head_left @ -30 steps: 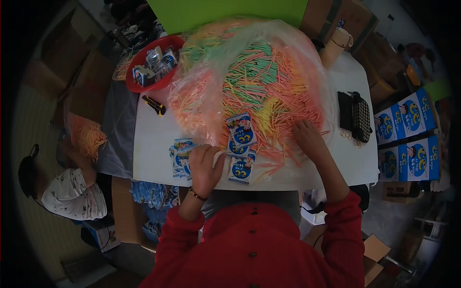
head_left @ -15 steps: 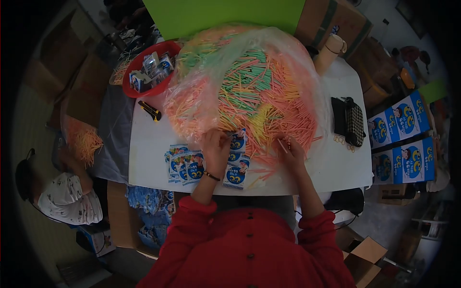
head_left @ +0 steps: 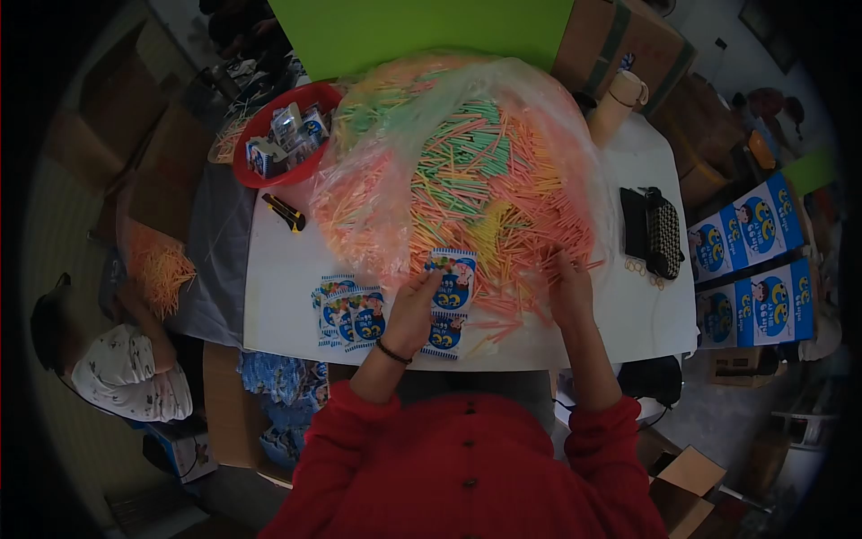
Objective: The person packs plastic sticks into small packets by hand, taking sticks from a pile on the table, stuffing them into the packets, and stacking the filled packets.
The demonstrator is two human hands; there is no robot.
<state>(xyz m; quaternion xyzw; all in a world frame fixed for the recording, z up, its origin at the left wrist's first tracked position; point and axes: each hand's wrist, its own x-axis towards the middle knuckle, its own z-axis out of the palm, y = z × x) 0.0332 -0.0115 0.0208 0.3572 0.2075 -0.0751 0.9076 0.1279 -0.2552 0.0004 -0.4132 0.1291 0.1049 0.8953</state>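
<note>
My left hand (head_left: 415, 313) pinches a small blue and white printed packet (head_left: 454, 280) by its left edge, lifted over the front of the table. More such packets lie below it: one packet (head_left: 444, 334) partly under the held one, and an overlapping group of packets (head_left: 348, 314) to the left. My right hand (head_left: 572, 292) is at the front right of a large heap of thin coloured sticks (head_left: 467, 148), pink, green and yellow. Its fingers are drawn together among the pink sticks; what lies between the fingertips is too small to make out.
Clear plastic sheeting (head_left: 373, 198) surrounds the heap. On the white table (head_left: 278, 260) are a red basin (head_left: 301, 171) of packets, a yellow-black box cutter (head_left: 285, 213), a tan bottle (head_left: 618, 108) and a checked pouch (head_left: 664, 235). Another person (head_left: 130, 364) sits at left. Blue boxes (head_left: 754, 301) stand right.
My left hand has raised a packet from the table's packets. My right hand, which held a pink stick, has moved right and slightly forward into the pink sticks.
</note>
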